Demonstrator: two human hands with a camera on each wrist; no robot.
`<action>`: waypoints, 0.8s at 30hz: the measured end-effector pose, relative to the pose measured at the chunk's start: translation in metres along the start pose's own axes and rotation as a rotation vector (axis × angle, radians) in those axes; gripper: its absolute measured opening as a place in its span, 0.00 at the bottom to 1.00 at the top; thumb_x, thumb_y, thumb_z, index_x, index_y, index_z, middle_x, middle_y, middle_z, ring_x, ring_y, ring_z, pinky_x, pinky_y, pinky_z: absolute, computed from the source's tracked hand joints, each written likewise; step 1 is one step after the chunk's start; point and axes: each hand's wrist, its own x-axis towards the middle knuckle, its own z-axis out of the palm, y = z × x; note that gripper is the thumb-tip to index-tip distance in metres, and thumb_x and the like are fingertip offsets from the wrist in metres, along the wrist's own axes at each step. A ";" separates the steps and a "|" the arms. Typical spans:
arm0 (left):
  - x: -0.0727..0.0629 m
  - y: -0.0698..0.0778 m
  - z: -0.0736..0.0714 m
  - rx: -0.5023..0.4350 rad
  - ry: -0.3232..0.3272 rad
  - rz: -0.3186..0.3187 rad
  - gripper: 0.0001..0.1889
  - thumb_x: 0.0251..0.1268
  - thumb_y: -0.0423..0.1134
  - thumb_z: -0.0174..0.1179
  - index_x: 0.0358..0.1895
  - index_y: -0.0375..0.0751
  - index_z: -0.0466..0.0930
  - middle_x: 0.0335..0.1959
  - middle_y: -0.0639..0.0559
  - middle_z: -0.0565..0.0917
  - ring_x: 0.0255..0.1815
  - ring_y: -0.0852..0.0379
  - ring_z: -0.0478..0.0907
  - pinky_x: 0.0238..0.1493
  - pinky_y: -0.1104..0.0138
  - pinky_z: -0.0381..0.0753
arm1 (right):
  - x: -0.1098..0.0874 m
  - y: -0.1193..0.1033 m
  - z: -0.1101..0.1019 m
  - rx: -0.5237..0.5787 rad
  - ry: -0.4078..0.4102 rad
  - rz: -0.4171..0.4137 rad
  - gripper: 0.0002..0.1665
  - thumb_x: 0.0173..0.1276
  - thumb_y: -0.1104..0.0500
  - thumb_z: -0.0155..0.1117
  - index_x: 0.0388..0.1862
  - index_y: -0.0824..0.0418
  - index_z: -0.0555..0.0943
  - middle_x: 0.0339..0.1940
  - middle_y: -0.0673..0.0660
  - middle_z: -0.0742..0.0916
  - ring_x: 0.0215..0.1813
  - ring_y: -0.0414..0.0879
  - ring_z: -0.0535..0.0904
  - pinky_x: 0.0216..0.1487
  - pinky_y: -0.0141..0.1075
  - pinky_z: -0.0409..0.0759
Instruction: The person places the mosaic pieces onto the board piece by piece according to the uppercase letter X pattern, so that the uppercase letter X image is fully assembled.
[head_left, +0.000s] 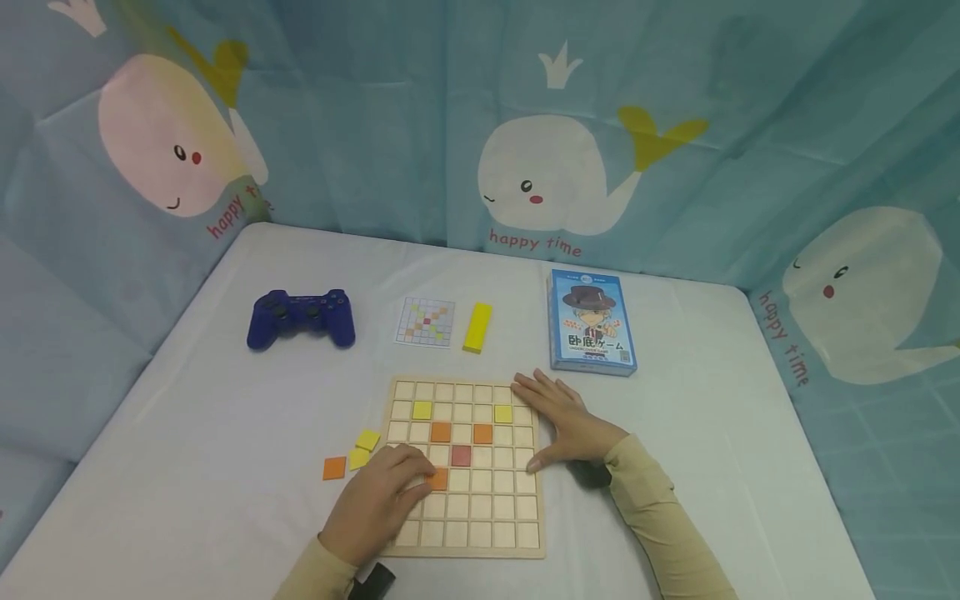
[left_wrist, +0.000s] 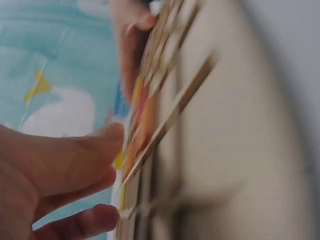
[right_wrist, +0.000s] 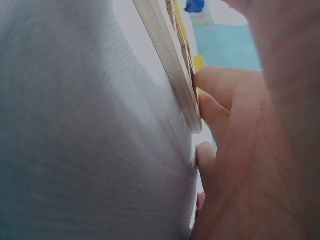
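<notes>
A wooden grid board [head_left: 503,505] lies on the white table, with a red tile [head_left: 461,456] near its middle. Above that tile are two yellow tiles [head_left: 422,410] and two orange tiles [head_left: 483,434]. Another orange tile [head_left: 438,479] sits in a cell lower left of the red one. My left hand [head_left: 378,500] reaches over the board's left side, its thumb and fingertips at this orange tile's left edge. No tile shows between the fingers in the left wrist view. My right hand [head_left: 567,423] rests along the board's right edge with fingers spread.
Left of the board lie two loose yellow tiles [head_left: 367,440] and an orange one [head_left: 334,468]. Behind it are a printed grid card [head_left: 425,322] and a yellow block [head_left: 477,327]. A blue game controller [head_left: 302,319] lies back left, a blue game box [head_left: 592,322] back right.
</notes>
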 end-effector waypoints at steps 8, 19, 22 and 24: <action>-0.008 -0.031 -0.047 0.178 0.053 -0.217 0.16 0.44 0.35 0.75 0.39 0.44 0.84 0.41 0.54 0.80 0.42 0.56 0.74 0.42 0.62 0.74 | 0.000 -0.003 -0.002 0.001 -0.021 0.024 0.72 0.40 0.35 0.78 0.78 0.54 0.49 0.79 0.52 0.52 0.79 0.55 0.37 0.75 0.55 0.36; -0.036 -0.047 -0.069 0.233 -0.124 -0.485 0.22 0.45 0.41 0.75 0.47 0.43 0.82 0.47 0.45 0.77 0.48 0.45 0.73 0.49 0.48 0.74 | -0.001 0.001 -0.001 0.000 -0.016 0.037 0.72 0.39 0.31 0.76 0.78 0.51 0.49 0.79 0.49 0.51 0.79 0.53 0.36 0.75 0.55 0.35; -0.039 -0.047 -0.067 0.241 -0.107 -0.478 0.22 0.43 0.40 0.76 0.46 0.43 0.83 0.46 0.46 0.77 0.47 0.46 0.72 0.47 0.49 0.74 | 0.000 0.001 0.000 0.010 -0.014 0.037 0.72 0.38 0.32 0.76 0.78 0.51 0.49 0.79 0.49 0.51 0.79 0.53 0.36 0.75 0.54 0.35; -0.039 -0.047 -0.067 0.243 -0.107 -0.482 0.20 0.44 0.39 0.76 0.45 0.44 0.83 0.46 0.46 0.77 0.47 0.47 0.72 0.46 0.50 0.75 | 0.000 0.001 0.001 0.009 -0.018 0.037 0.72 0.39 0.32 0.76 0.78 0.50 0.49 0.79 0.49 0.51 0.79 0.53 0.36 0.75 0.54 0.35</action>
